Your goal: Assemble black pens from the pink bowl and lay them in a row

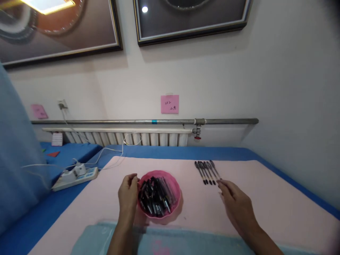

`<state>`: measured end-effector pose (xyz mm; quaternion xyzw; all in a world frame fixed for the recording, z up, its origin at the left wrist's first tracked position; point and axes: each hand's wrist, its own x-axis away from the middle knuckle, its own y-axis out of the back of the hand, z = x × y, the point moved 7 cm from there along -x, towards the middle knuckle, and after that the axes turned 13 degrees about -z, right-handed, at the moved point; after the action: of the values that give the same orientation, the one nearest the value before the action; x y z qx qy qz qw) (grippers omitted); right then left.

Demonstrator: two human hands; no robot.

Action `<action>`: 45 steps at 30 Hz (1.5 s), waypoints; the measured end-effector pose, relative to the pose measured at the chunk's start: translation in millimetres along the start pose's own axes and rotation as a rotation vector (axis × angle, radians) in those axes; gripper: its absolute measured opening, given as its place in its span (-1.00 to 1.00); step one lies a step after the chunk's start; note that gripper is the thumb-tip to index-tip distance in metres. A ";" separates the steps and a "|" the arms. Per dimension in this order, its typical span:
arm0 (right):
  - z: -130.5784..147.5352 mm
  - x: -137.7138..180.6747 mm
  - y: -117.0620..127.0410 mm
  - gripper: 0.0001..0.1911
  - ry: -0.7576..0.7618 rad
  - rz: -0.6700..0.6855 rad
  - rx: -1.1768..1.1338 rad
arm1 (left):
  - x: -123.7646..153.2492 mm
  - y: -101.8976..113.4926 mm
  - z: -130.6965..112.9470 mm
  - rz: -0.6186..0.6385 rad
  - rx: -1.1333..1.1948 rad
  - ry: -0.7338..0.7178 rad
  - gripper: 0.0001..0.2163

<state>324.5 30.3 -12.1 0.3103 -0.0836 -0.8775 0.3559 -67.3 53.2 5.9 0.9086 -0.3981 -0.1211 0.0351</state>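
A round pink bowl (177, 184) stands on the pink sheet, holding a heap of black pen parts (154, 198) and several thin clear tubes (168, 189) on its right side. At the bowl's left rim, my left hand (128, 194) is closed, thumb and fingers pinching the edge. To the right, several pens (205, 173) with black ends and clear barrels lie side by side in a slanted row. My right hand (235, 200) pinches the lower end of the rightmost pen (214, 169), which lies in line with the others.
A white power strip (75, 179) with plugs and cables is at the left, by a blue curtain (18, 148). Pale blue plastic (186, 242) runs along the near edge. Behind the blue-covered table (212, 152) are a radiator (156, 139) and a pipe (228, 121).
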 end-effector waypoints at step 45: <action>132.0 83.3 -147.2 -0.79 0.493 0.633 0.342 | 43.1 -68.9 -6.1 0.358 -0.854 -0.353 -0.75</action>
<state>114.3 72.0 -1.8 0.5241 -0.2312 -0.5985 0.5601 11.7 68.3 -7.6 0.6962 -0.4625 -0.4175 0.3566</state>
